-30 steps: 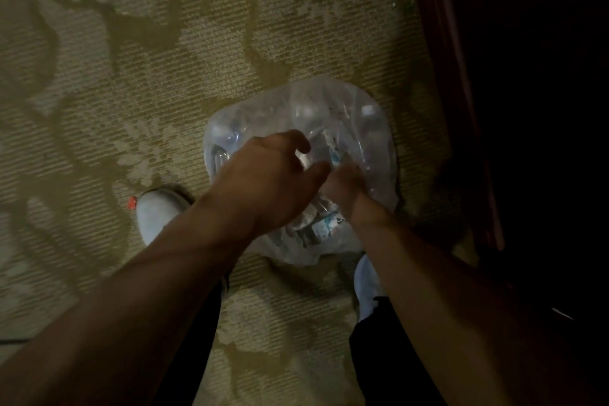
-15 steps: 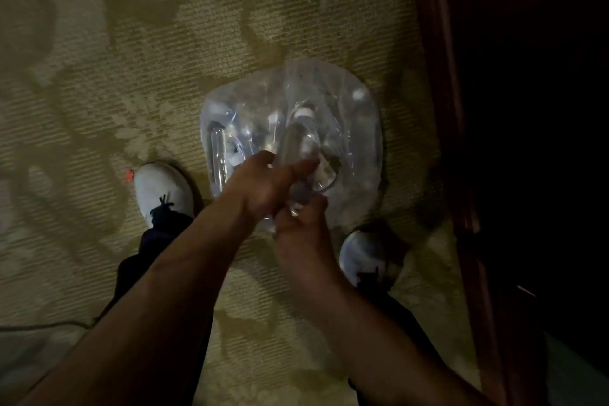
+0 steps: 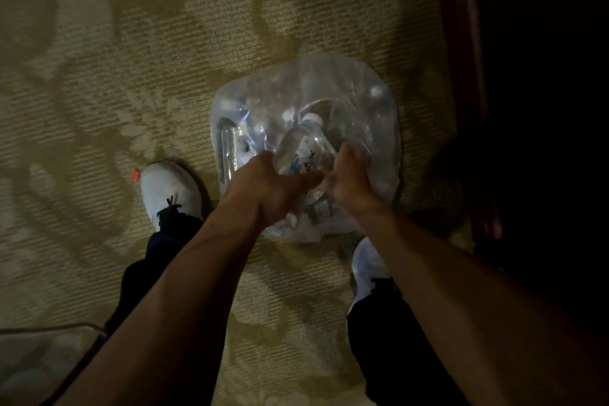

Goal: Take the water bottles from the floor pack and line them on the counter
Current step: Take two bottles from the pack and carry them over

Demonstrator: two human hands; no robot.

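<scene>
A clear plastic floor pack (image 3: 372,102) lies on the patterned carpet, with more bottles dimly visible inside it. One water bottle (image 3: 301,148) with a white cap and a printed label rises out of the pack's torn top, tilted with its cap pointing away from me. My left hand (image 3: 270,189) cups the bottle's lower left side, thumb up and fingers underneath. My right hand (image 3: 349,180) presses against its right side. The bottle's base is hidden behind my hands.
My two white shoes (image 3: 169,189) (image 3: 367,265) stand just left of and below the pack. A small red object (image 3: 134,174) lies beside the left shoe. Dark wooden furniture (image 3: 461,76) borders the carpet on the right. A thin cable (image 3: 49,328) runs in at lower left.
Both hands went from reaching into the pack to gripping a bottle. The bottle now stands out of the wrap between them, and my hands have spread slightly apart.
</scene>
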